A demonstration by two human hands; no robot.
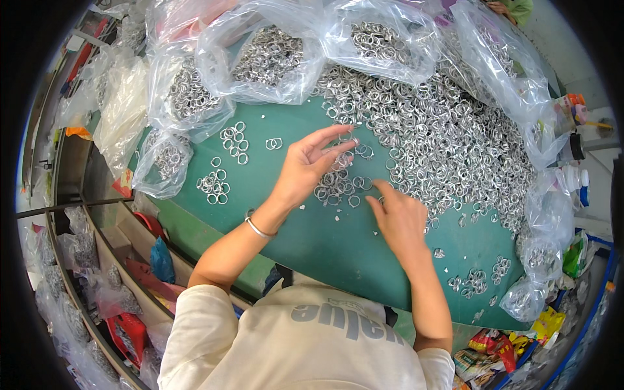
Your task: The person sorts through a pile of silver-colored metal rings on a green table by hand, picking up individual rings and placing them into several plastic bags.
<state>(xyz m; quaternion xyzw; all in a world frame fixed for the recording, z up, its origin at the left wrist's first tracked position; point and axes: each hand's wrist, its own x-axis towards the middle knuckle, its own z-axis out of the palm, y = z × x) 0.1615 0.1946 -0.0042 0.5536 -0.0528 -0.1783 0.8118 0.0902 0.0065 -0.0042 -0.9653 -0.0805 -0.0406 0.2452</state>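
Note:
A large heap of small silver metal rings (442,130) covers the far half of a green table (325,247). My left hand (305,166) is raised over the table with its fingers spread, and its fingertips pinch a ring at the heap's near edge. A thin bangle sits on that wrist. My right hand (400,218) rests palm down on the table beside a small cluster of rings (335,188), index finger pointing at them. Small sorted groups of rings (214,185) and another ring group (235,140) lie to the left.
Clear plastic bags (273,58) filled with rings line the far and left edges of the table. More ring clusters (478,281) lie at the right near edge. Bottles (575,146) stand at the far right. Shelves with bags (97,279) sit at the lower left. Another person's hand shows at the top right.

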